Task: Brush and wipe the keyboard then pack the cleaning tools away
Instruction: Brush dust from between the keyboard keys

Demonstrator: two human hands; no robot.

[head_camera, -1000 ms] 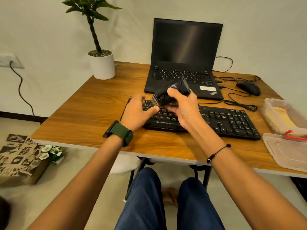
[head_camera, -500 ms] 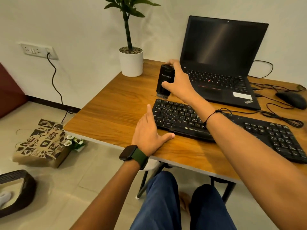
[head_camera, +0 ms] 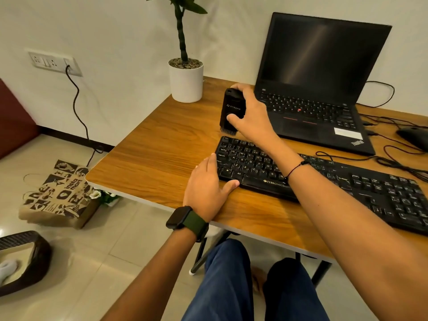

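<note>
A black keyboard (head_camera: 324, 179) lies across the wooden desk (head_camera: 162, 149). My right hand (head_camera: 252, 114) grips a black cleaning brush (head_camera: 231, 107) upright, bristles down on the desk, just beyond the keyboard's far left corner and beside the laptop. My left hand (head_camera: 206, 188) rests flat with straight fingers against the keyboard's left end, thumb along its front edge. A green-strapped watch sits on that wrist.
An open black laptop (head_camera: 319, 89) stands behind the keyboard. A white plant pot (head_camera: 186, 82) is at the desk's back left. A mouse (head_camera: 414, 135) and cables lie at the right. A paper bag (head_camera: 58, 195) and a dark basket (head_camera: 23, 260) sit on the floor.
My right hand carried the brush from above the keyboard to the desk behind its left corner and stood it bristles down. My left hand slid off the keys to the keyboard's left end.
</note>
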